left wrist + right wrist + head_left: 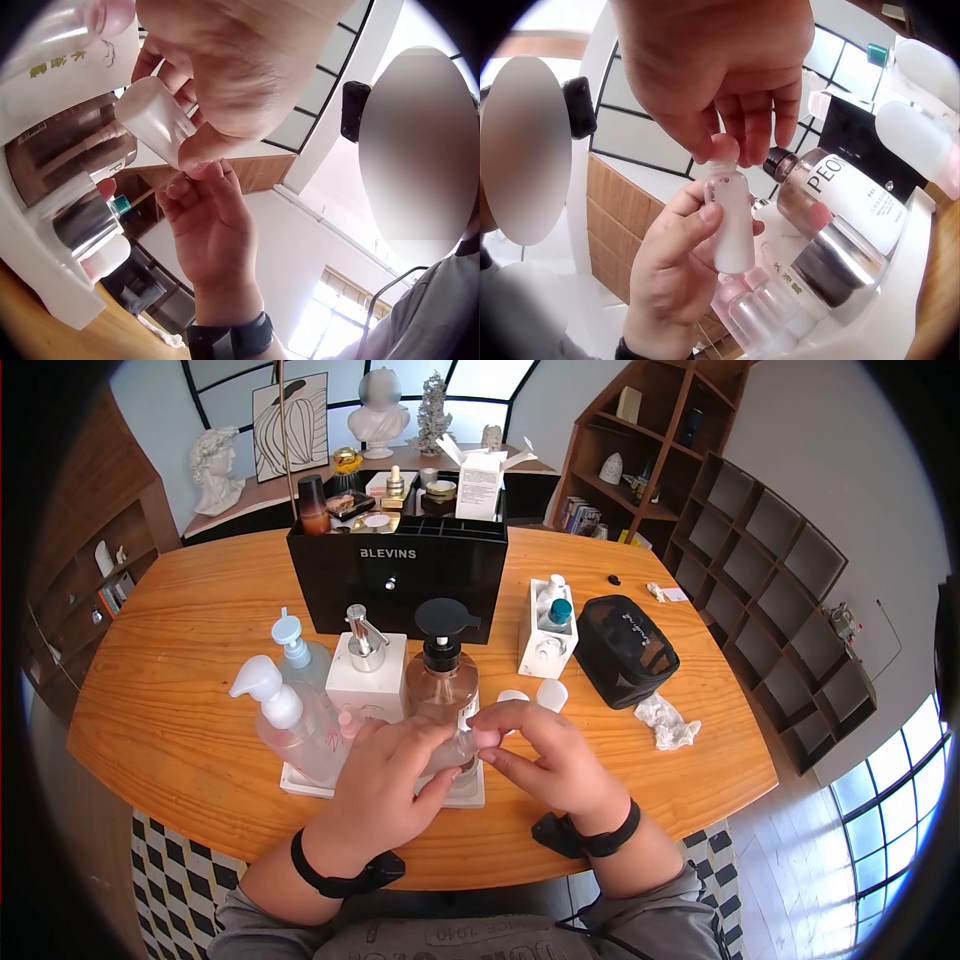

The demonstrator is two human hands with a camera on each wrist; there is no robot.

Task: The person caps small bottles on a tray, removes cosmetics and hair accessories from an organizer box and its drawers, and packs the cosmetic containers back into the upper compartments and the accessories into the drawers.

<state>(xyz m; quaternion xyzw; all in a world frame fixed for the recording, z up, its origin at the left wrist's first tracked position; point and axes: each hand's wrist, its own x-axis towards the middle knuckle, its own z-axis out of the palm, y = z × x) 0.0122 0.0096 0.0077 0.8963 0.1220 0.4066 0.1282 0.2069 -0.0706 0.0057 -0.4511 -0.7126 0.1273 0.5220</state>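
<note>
My left hand (pixel 385 785) holds a small frosted travel bottle (pixel 735 232) around its body, the bottle standing nearly upright in the right wrist view. Above it, the thumb and fingers of my right hand (pixel 555 765) pinch a pink cap (pixel 724 147) at the bottle's neck. Threads show just under the cap. Close beyond the hands stands a brown pump bottle (pixel 440 685) with a black head. A white square dispenser (pixel 365 675) with a silver pump and a clear bottle (pixel 300 735) with a white pump stand left of it, near a white tray (pixel 300 782).
Behind stands a black organizer (pixel 395 585) full of cosmetics. To the right are a white holder (pixel 547 640) with small bottles, a black mesh pouch (pixel 628 650) and crumpled tissue (pixel 667 723). Two white-ended items, one a bottle (pixel 551 695), stand just past my right hand.
</note>
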